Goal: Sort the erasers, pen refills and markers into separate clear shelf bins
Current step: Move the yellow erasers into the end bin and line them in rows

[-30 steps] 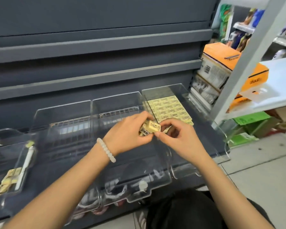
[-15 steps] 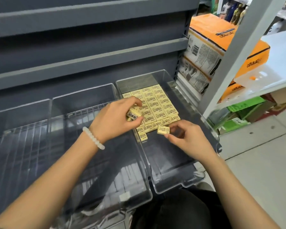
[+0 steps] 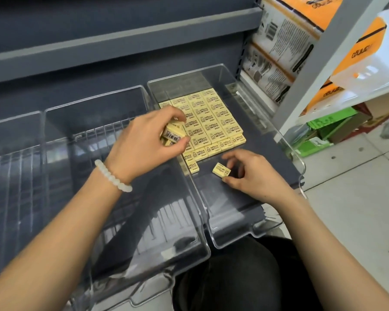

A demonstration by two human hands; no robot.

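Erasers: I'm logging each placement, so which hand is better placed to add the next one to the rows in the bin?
The right hand. It pinches a single eraser low inside the bin, beside the unfinished front row. The left hand grips several erasers above.

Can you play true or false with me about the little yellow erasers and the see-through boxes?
1. The small yellow rectangular erasers lie in neat rows in the clear plastic bin on the right. True.
2. The right hand holds a marker. False: its grip pinches one single yellow eraser, low in that bin.
3. The left hand holds a few erasers. True: a small yellow bunch, one showing a barcode.
4. The left wrist wears a red watch. False: it wears a white bead bracelet.
5. The clear plastic bin in the middle is full of erasers. False: no erasers show inside it.
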